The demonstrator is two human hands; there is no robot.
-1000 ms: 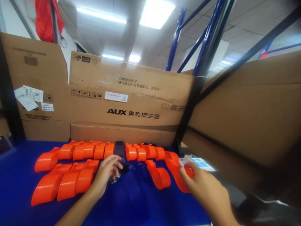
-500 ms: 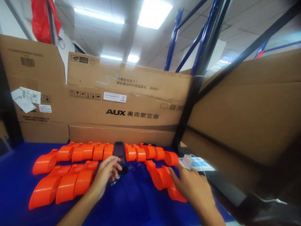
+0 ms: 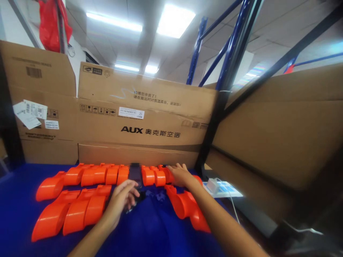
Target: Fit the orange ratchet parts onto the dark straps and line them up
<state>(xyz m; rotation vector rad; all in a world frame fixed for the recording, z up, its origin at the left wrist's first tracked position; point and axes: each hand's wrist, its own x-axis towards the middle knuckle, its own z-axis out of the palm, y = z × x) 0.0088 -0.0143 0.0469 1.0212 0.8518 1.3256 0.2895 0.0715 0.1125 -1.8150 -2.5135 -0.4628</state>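
Note:
My left hand (image 3: 123,198) hovers over the blue table surface with its fingers loosely curled and apart. Under its fingertips lies a small dark and shiny item, too unclear to name. My right hand (image 3: 182,175) reaches over the back row of orange plastic scoop-like parts (image 3: 160,177), fingers apart, partly covering some of them. Whether its fingertips touch a part is hidden. Below the right forearm sit more orange parts (image 3: 180,205). To the left of my left hand, a front row of larger-looking orange parts (image 3: 76,216) stands side by side.
A dark phone-like device (image 3: 135,175) stands between the orange rows. Cardboard panels (image 3: 150,142) wall the back and right. A black post (image 3: 207,146) rises at the right corner. A white charger plug (image 3: 213,186) with a cable sits on a power strip beyond the table edge.
My right hand has moved left and away from me, from the front right orange parts to the back row. My left hand has stayed nearly still.

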